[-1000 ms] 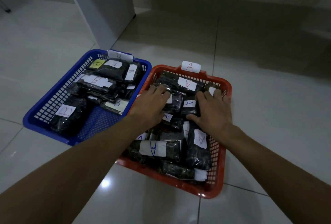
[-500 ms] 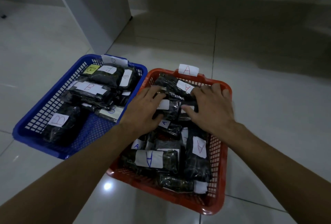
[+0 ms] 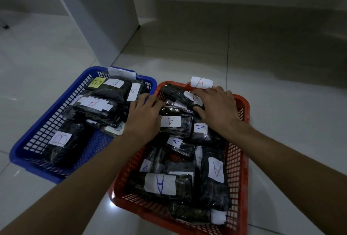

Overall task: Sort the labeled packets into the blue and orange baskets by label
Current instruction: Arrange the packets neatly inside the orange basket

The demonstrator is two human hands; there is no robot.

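Observation:
The blue basket (image 3: 48,127) stands on the floor at the left and holds several dark packets labelled B (image 3: 60,139). Touching it on the right, the orange basket (image 3: 234,159) is full of dark packets labelled A (image 3: 160,184). A paper tag marked A (image 3: 201,82) sits on the orange basket's far rim, and a tag marked B (image 3: 122,73) on the blue one's. My left hand (image 3: 144,118) lies palm down on the packets at the orange basket's far left. Fingers spread, my right hand (image 3: 217,109) rests on the farthest A packets just below the tag. Neither hand lifts anything.
The baskets rest on a glossy pale tiled floor (image 3: 281,122). A white cabinet or pillar corner (image 3: 97,19) stands just behind the blue basket. A wall with a low skirting (image 3: 244,4) runs along the back.
Both hands have slid away from me over the A packets, from the middle of the orange basket to its far end. The baskets have not moved on the floor.

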